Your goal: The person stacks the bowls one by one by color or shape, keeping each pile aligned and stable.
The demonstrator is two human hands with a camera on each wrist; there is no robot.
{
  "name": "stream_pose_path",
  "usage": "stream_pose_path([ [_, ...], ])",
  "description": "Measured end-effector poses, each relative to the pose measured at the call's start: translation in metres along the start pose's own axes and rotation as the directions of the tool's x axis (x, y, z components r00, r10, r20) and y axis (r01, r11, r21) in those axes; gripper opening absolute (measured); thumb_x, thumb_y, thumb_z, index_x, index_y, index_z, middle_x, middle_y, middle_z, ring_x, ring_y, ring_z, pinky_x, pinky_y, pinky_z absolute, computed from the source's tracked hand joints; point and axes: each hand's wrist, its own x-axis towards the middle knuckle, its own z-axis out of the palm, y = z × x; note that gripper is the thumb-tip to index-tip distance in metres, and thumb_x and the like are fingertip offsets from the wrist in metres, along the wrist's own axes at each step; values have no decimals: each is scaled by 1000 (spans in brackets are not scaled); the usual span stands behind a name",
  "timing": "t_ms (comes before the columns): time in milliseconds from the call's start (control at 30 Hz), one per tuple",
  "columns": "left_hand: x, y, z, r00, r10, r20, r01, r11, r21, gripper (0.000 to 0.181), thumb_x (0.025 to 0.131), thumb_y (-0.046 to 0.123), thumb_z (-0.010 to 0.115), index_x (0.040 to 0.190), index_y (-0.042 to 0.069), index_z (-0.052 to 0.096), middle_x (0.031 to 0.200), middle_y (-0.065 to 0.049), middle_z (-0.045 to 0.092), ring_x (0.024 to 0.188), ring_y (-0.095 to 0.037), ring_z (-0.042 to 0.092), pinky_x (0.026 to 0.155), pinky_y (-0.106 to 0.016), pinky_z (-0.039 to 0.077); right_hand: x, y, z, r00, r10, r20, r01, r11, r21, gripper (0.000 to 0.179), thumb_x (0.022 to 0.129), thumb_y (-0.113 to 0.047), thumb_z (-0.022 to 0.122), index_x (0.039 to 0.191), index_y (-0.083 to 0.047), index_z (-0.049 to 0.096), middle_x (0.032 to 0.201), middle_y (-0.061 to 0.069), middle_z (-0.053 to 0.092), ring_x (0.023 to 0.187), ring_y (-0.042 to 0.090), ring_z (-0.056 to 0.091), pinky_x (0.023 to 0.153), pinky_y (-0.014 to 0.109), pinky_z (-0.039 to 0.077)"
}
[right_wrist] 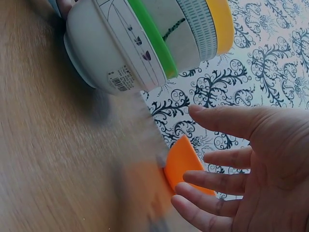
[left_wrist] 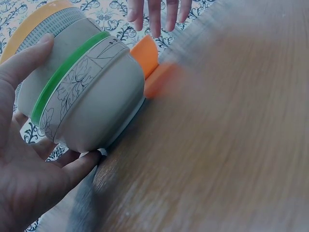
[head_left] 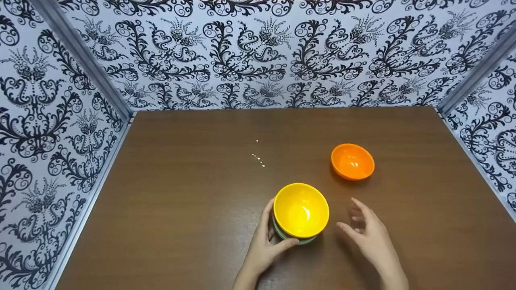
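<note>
A yellow-lined bowl [head_left: 301, 209] sits nested in a green-rimmed bowl [left_wrist: 104, 94], whose pale outside carries a drawn leaf pattern and a barcode label. My left hand [head_left: 261, 246] grips this stack from its left side, thumb at the front and fingers around the far side. To the right of the stack, my right hand [head_left: 373, 239] is apart from it, fingers loosely spread and holding nothing. Beyond that hand an orange bowl [head_left: 352, 162] stands upright on the table, touched by neither hand.
The brown wooden table [head_left: 181, 193] bears a few small bright specks [head_left: 258, 158] left of the orange bowl; I cannot tell what they are. Black-and-white patterned walls [head_left: 250, 52] rise behind and at both sides, with grey posts [head_left: 86, 56] in the corners.
</note>
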Motion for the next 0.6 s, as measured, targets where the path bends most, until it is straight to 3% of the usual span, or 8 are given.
stream_pose_path([
  [600,0,1,-1,1000,8,13,-8,1000,-22,103,80,28,85,159,17,19,166,-6,23,153,-32,24,120,-57,27,14,12,-6,1000,22,16,-22,1000,10,79,91,-28,73,154,-5,31,148,26,46,126,42,55,102,50,52],
])
